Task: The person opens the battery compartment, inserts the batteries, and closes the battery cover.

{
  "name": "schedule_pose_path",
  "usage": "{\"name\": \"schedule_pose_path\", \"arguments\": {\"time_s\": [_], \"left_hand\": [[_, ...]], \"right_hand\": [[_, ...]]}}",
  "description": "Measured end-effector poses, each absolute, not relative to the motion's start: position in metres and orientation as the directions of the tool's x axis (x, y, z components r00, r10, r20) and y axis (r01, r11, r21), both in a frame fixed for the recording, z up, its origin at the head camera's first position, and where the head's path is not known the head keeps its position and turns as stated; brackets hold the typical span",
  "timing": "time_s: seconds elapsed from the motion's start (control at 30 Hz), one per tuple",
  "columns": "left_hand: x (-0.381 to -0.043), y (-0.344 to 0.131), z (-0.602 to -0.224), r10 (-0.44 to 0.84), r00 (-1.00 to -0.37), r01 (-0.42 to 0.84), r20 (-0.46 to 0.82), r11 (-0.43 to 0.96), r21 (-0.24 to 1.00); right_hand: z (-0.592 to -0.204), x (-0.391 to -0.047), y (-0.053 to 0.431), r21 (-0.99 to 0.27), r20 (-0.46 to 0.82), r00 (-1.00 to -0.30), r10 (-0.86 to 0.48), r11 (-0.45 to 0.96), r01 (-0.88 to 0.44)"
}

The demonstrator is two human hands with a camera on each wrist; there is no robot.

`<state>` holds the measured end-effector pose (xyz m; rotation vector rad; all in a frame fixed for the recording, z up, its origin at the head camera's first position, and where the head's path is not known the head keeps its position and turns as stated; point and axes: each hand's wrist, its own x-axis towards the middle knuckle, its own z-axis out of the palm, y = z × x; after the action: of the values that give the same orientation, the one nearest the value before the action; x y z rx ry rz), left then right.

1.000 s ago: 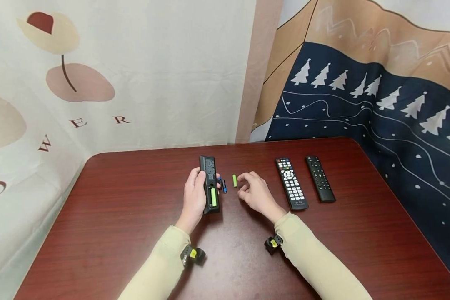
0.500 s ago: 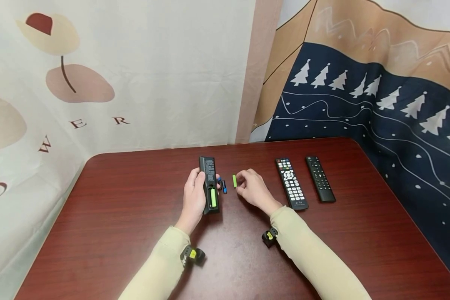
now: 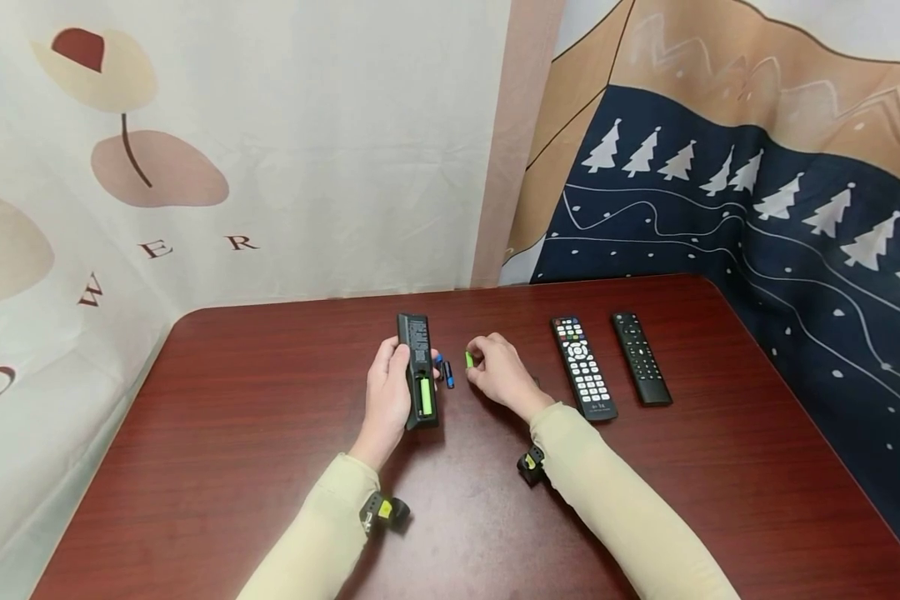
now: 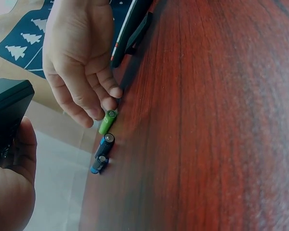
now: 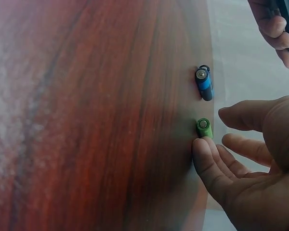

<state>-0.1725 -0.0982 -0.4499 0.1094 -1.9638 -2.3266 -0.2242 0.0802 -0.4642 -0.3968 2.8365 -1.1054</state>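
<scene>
My left hand [image 3: 387, 387] grips a black remote control [image 3: 414, 335], its back turned up and its battery bay uncovered. Inside the bay lies one green battery [image 3: 426, 396]. My right hand [image 3: 504, 377] is low over the table, with its fingers apart around a loose green battery [image 5: 203, 126]. In the right wrist view a lower fingertip is right at that battery's side, while the thumb stays away from it. Between the hands lie two blue-and-black batteries [image 4: 104, 144], close together; in the head view the left fingers partly hide one.
To the right lie a black remote with white buttons [image 3: 587, 371] and a slimmer all-black remote [image 3: 640, 358]. The dark red wooden table [image 3: 270, 400] ends at the back against a pale printed curtain [image 3: 360, 167]. A navy tree-patterned cloth [image 3: 675, 192] hangs at the right.
My right hand has shifted left and slightly away from me, onto the loose green battery, now partly covered by its fingers. The left hand and its remote have barely moved.
</scene>
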Motion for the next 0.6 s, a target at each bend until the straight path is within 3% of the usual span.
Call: {"name": "schedule_pose_path", "arguments": {"time_s": [0.6], "left_hand": [[-0.1716, -0.0998, -0.4497, -0.108, -0.994, 0.025, 0.009, -0.142, 0.990]], "right_hand": [[-0.4633, -0.2294, 0.0710, -0.571, -0.019, -0.965, -0.261, 0.795, -0.204]]}}
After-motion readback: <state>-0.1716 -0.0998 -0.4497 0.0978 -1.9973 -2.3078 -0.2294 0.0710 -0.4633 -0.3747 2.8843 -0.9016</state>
